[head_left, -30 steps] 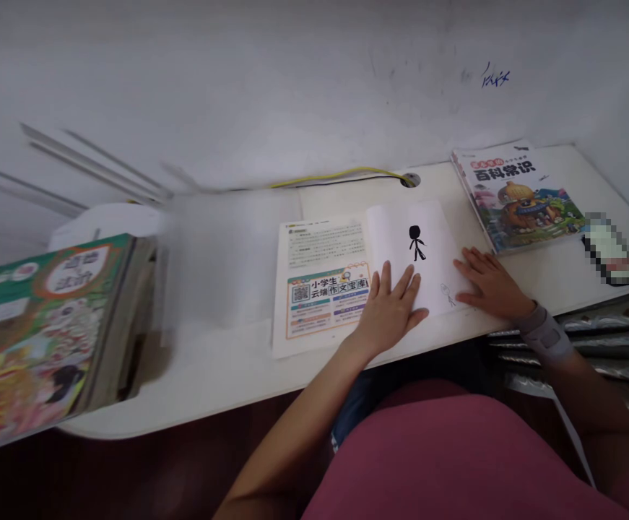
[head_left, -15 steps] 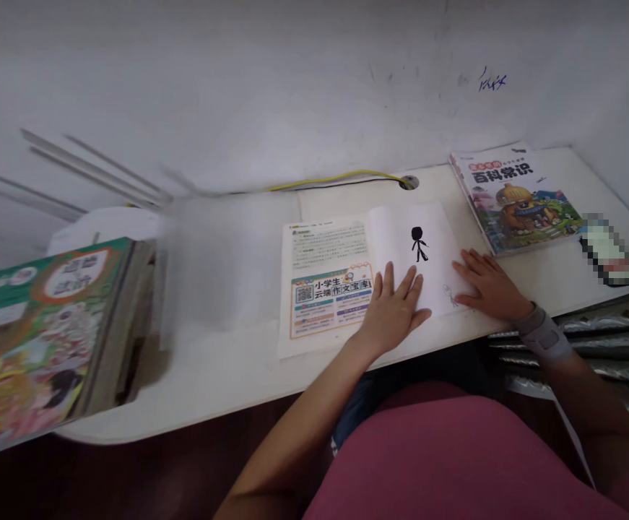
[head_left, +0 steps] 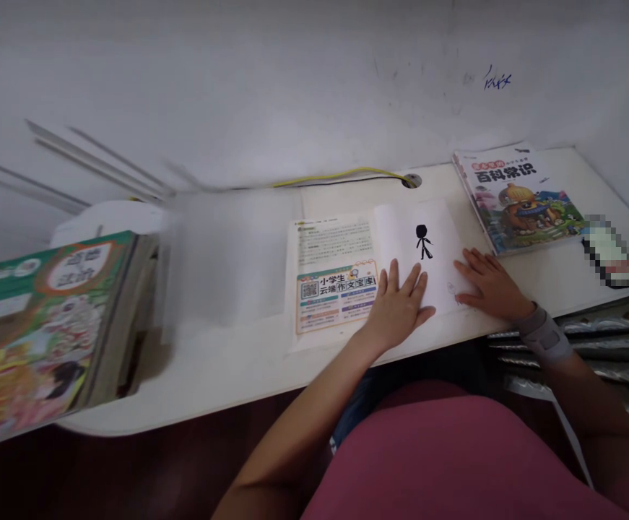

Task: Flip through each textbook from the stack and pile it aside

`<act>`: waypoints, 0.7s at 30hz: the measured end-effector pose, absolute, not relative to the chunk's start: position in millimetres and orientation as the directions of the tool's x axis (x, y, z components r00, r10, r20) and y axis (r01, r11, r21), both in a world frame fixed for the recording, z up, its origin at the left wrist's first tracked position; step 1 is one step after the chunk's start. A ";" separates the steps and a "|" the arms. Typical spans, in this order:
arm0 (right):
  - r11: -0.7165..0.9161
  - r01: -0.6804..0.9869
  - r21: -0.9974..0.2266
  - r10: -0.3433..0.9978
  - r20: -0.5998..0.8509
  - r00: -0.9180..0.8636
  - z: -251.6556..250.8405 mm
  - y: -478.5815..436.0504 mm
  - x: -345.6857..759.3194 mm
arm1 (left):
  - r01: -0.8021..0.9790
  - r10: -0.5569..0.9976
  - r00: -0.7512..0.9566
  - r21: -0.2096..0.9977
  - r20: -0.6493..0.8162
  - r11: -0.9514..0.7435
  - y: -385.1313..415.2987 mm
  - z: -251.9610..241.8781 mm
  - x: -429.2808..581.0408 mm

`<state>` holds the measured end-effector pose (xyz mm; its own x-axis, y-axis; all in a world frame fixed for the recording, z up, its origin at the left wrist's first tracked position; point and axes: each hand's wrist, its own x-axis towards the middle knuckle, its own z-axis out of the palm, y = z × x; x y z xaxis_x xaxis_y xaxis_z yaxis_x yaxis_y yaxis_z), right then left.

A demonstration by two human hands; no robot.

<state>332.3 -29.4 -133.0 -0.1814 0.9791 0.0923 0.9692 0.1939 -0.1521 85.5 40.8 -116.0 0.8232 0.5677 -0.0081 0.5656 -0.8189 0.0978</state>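
Observation:
An open book [head_left: 336, 245] lies flat on the white desk [head_left: 227, 375]. Its left page carries printed Chinese text and a coloured panel with a QR code. The right page is white, with a black stick figure [head_left: 423, 242] and a fainter small drawing near its lower right. My left hand [head_left: 401, 307] rests on the lower part of the book by the fold, fingers spread. Over the right page's right edge lies my right hand [head_left: 492, 285], its fingers also apart, a grey band on the wrist. Neither hand grips anything.
A stack of books [head_left: 48, 318] with a green-topped cover stands at the left. Clear plastic sheets [head_left: 222, 260] lie beside the open book. Behind on the right are a colourful book [head_left: 525, 198] and a pixelated phone-like object [head_left: 612, 249]. A yellow cable [head_left: 341, 173] enters a desk hole.
The view has shifted slightly, and the open book sits a little further right in it. Both hands stay spread on the book in nearly the same places.

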 end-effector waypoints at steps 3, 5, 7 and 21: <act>0.194 0.970 -0.143 0.979 0.089 -0.183 -133.2 -29.3 332.4 | 0.568 0.570 0.822 0.093 -0.006 -0.818 39.8 -117.3 87.8; 0.192 0.972 -0.138 0.979 0.093 -0.180 -132.7 -29.3 332.2 | 0.569 0.571 0.821 0.094 -0.009 -0.817 39.3 -117.4 88.6; 0.191 0.972 -0.135 0.979 0.097 -0.178 -132.0 -29.2 331.9 | 0.562 0.565 0.825 0.104 -0.006 -0.820 40.5 -116.6 87.5; 0.198 0.972 -0.126 0.977 0.103 -0.186 -131.8 -29.7 330.4 | 0.542 0.546 0.838 0.099 0.011 -0.834 66.0 -123.0 73.6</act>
